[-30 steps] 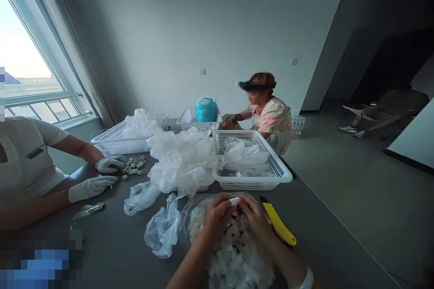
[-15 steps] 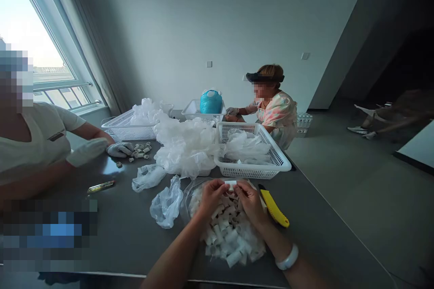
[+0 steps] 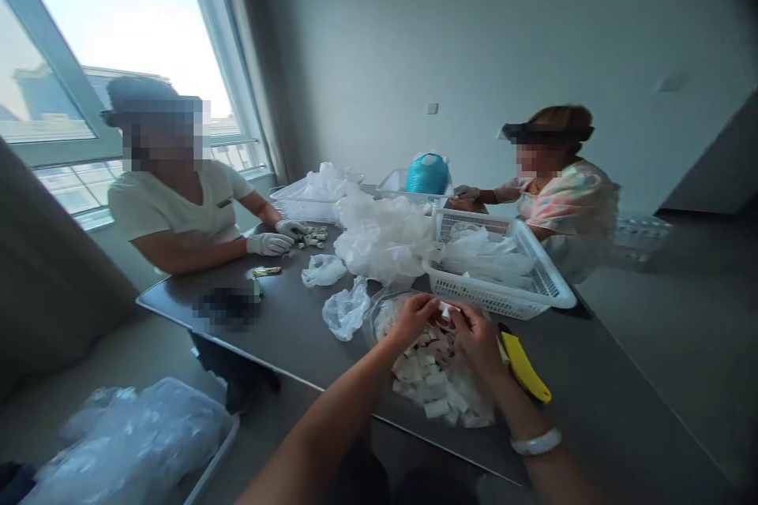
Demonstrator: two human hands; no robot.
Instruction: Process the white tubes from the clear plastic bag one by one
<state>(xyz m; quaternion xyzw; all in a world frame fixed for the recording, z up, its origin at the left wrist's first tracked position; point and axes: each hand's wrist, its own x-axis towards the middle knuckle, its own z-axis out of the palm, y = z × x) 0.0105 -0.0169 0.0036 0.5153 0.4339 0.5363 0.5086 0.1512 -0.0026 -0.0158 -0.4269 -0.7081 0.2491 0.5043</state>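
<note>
Between the fingertips of both hands is a small white piece [image 3: 448,311]. My left hand [image 3: 418,317] pinches its left side, and my right hand [image 3: 477,338] grips the right side, a pale bracelet on that wrist. Beneath them a clear plastic bag [image 3: 379,314] lies on the dark table, with a heap of short white tube-like pieces [image 3: 437,385] in and around it. A yellow-handled cutter [image 3: 526,369] rests just right of my right hand. Crumpled clear bags [image 3: 347,310] lie to the left.
White baskets [image 3: 500,298] with plastic bags stand beyond my hands, beside a large pile of bags [image 3: 382,233]. A blue bag [image 3: 427,173] sits farther back. Gloved co-workers sit left and far right. Another bag-filled basket [image 3: 222,442] is on the floor at lower left.
The view has swung left, bringing the seated co-worker and the floor basket into sight. The left co-worker's gloved hands are now close together by the small pieces. Both my hands still hold the white piece.
</note>
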